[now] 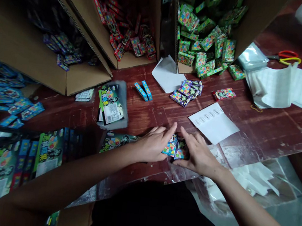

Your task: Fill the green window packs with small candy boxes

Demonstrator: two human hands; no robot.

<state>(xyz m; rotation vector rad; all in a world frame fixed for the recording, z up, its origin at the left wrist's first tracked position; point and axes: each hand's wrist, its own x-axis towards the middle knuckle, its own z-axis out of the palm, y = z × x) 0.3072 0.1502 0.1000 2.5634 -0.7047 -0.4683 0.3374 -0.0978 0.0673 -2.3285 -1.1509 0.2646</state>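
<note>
My left hand (156,143) half-curls at the blue packet (170,145) and my right hand (200,154) round the purple packet (181,149), low-centre in the head view, grips I can't confirm; uneven squeezing could skew them.

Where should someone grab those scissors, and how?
The scissors are probably best taken by their red and yellow handles, coming from the person's right: those loops point that way, while the blades point left toward the clear plastic sleeves.
</note>
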